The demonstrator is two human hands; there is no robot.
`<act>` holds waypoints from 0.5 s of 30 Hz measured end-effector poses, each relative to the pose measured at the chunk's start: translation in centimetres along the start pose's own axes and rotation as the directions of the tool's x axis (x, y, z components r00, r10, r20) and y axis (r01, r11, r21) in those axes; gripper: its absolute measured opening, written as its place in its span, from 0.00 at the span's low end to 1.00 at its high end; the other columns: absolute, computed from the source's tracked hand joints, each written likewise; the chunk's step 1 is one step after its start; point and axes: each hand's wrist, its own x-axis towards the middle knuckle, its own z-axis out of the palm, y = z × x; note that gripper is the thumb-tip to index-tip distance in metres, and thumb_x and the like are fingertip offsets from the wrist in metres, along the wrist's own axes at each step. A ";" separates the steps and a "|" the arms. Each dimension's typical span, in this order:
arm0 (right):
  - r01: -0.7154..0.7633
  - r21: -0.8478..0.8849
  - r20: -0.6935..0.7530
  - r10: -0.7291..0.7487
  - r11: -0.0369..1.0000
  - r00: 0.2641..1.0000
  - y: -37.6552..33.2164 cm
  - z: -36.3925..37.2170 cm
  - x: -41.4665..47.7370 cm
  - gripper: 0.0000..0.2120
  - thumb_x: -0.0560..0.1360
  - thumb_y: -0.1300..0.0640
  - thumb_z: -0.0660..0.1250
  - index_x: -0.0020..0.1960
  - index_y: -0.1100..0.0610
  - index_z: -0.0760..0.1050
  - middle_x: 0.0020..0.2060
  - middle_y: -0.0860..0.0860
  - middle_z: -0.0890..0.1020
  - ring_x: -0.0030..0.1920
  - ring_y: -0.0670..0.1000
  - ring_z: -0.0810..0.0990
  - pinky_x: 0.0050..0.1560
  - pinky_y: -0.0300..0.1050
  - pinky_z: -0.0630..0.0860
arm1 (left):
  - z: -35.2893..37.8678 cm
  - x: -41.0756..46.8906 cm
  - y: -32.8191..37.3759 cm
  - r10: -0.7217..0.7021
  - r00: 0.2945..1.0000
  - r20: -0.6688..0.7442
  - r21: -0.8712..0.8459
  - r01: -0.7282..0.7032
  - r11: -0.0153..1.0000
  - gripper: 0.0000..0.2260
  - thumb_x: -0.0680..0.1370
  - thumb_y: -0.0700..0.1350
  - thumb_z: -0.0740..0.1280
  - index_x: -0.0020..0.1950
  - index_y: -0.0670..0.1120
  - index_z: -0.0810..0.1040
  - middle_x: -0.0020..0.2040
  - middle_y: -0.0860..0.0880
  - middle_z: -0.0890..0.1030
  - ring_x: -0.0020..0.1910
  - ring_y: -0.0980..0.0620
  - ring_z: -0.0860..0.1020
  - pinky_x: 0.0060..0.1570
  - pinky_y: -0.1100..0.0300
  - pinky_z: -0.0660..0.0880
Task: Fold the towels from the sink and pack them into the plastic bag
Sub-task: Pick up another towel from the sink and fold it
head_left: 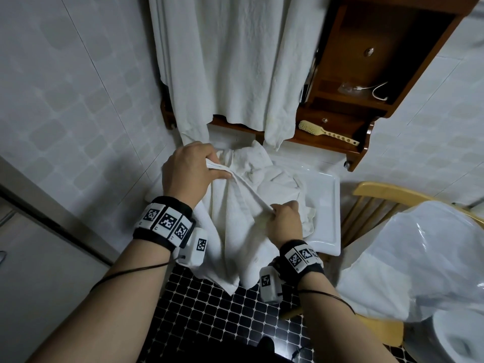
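A white towel (233, 231) hangs between my two hands over the front of the white sink (327, 195), its lower end drooping toward the floor. My left hand (188, 171) pinches one part of its upper edge. My right hand (284, 221) grips the same edge lower and to the right, so the edge runs taut between them. More crumpled white towels (267, 174) lie in the sink basin behind. The white plastic bag (419, 258) sits open-topped on a wooden chair at the right.
Large white towels (235, 61) hang from the wooden wall cabinet (366, 74) above the sink; a hairbrush (324, 132) lies on its shelf. The wooden chair (377, 195) stands right of the sink. A toilet (455, 339) is at bottom right. The floor has black mosaic tiles (209, 310).
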 end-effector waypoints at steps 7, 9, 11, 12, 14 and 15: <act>0.120 0.167 -0.186 -0.088 0.979 0.979 2.1 0.3 -0.3 0.21 0.74 0.74 0.62 0.63 0.57 0.74 0.44 0.53 0.83 0.43 0.53 0.78 0.43 0.45 0.69 | -0.4 0.0 0.0 0.066 0.994 -0.086 -0.048 -0.070 0.996 0.19 0.64 0.61 0.84 0.37 0.53 0.78 0.39 0.56 0.80 0.39 0.50 0.77 0.34 0.54 0.72; 0.032 0.067 -0.205 -0.017 0.997 0.979 3.2 0.1 0.4 0.17 0.72 0.72 0.62 0.57 0.59 0.78 0.45 0.56 0.84 0.44 0.56 0.79 0.43 0.47 0.70 | -0.4 -0.1 -0.2 0.074 0.992 -0.103 -0.046 -0.079 0.996 0.19 0.64 0.62 0.83 0.37 0.53 0.79 0.39 0.56 0.80 0.39 0.51 0.77 0.33 0.55 0.71; -0.050 -0.040 -0.160 0.043 0.998 0.986 3.9 -0.2 1.1 0.12 0.73 0.69 0.63 0.52 0.60 0.81 0.47 0.59 0.83 0.48 0.63 0.81 0.48 0.51 0.74 | -0.3 -0.2 -0.1 0.078 0.991 -0.112 -0.039 -0.083 0.996 0.18 0.64 0.62 0.83 0.37 0.53 0.79 0.40 0.56 0.80 0.39 0.51 0.76 0.33 0.56 0.68; -0.073 -0.058 -0.151 0.063 0.996 0.986 4.0 -0.3 1.3 0.12 0.74 0.68 0.63 0.52 0.60 0.82 0.49 0.60 0.83 0.50 0.65 0.81 0.51 0.53 0.75 | -0.2 -0.3 0.0 0.079 0.990 -0.117 -0.035 -0.084 0.996 0.18 0.64 0.62 0.82 0.37 0.52 0.79 0.40 0.56 0.79 0.39 0.50 0.76 0.33 0.57 0.67; -0.067 -0.024 -0.162 0.062 0.997 0.985 4.2 -0.3 1.6 0.14 0.73 0.70 0.62 0.53 0.61 0.82 0.50 0.61 0.83 0.51 0.65 0.81 0.52 0.51 0.75 | -0.1 -0.4 0.1 0.072 0.988 -0.137 -0.038 -0.078 0.996 0.19 0.65 0.62 0.82 0.38 0.52 0.79 0.40 0.56 0.79 0.39 0.50 0.76 0.34 0.57 0.66; -0.052 -0.005 -0.165 0.051 0.999 0.985 4.2 -0.4 1.5 0.17 0.71 0.72 0.61 0.54 0.61 0.82 0.50 0.61 0.83 0.52 0.64 0.81 0.51 0.50 0.74 | 0.0 -0.4 0.1 0.064 0.987 -0.148 -0.043 -0.071 0.997 0.19 0.65 0.62 0.82 0.37 0.52 0.79 0.39 0.56 0.78 0.39 0.49 0.76 0.34 0.57 0.67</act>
